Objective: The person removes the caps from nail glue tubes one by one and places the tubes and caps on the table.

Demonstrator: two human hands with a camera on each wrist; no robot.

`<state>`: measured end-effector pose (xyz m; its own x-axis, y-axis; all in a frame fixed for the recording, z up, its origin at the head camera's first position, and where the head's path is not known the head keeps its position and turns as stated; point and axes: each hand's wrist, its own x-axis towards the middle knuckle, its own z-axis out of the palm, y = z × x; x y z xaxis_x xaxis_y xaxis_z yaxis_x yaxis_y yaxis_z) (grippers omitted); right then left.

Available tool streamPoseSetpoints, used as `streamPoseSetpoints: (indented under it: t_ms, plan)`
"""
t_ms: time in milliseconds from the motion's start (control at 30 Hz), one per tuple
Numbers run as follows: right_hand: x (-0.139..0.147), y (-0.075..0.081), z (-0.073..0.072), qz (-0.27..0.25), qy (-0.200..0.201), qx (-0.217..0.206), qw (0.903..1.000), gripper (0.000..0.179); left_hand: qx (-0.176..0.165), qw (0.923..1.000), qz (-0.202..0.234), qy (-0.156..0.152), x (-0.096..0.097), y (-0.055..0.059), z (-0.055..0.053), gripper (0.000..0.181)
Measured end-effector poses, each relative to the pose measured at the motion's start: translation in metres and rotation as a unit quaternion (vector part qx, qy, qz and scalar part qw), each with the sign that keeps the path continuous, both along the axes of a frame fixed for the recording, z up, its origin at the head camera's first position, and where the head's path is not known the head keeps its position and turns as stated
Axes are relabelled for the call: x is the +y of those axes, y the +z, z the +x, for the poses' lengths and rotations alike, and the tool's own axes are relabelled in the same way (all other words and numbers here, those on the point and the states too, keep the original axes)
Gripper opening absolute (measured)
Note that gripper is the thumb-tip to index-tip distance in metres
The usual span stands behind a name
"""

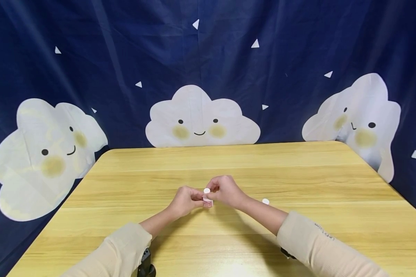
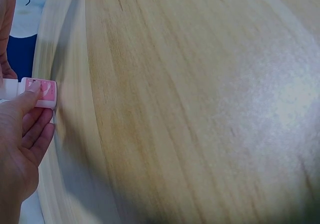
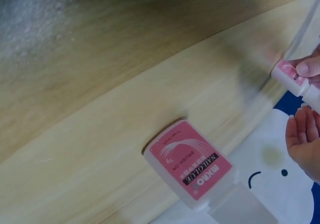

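Note:
Near the middle of the table, my left hand (image 1: 186,202) holds a small nail glue bottle (image 2: 46,91) with a pink label and white cap. The left thumb lies across the label, the other fingers behind it. My right hand (image 1: 227,190) is at the white cap (image 1: 207,191), thumb and fingertips pinching around it from the right. A second bottle (image 3: 192,164) of the same kind stands on the table, its pink label reading "NAIL GLUE" and "BRUSH ON". From the head, only its white cap (image 1: 265,201) shows beyond my right forearm.
The wood-grain table (image 1: 152,169) extends around both hands, with rounded far corners. Behind it hangs a dark blue curtain (image 1: 228,65) printed with smiling clouds and white triangles. A black device (image 1: 145,263) sits below the left sleeve.

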<state>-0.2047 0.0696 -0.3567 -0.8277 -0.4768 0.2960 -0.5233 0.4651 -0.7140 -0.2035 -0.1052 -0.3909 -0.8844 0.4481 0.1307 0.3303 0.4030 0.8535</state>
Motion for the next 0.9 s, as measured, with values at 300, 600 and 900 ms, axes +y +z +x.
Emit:
streamPoseSetpoints:
  t_ms: [300,600,900]
  plan:
    - [0.0016,0.0034,0.0003,0.013,0.024,-0.009,0.9996,0.002,0.007,1.0000,-0.001,-0.002,-0.0006,-0.0015,-0.0007,0.013]
    - [0.0010,0.0024,-0.0001,0.015,0.029,-0.009,0.9994,0.003,0.012,0.9999,-0.003,-0.003,-0.0013,-0.0019,-0.0002,0.013]
    - [-0.0016,0.0016,0.0013,0.006,0.000,0.002,1.0000,0.007,0.014,0.9999,-0.004,-0.005,-0.0018,-0.0017,0.0001,0.013]
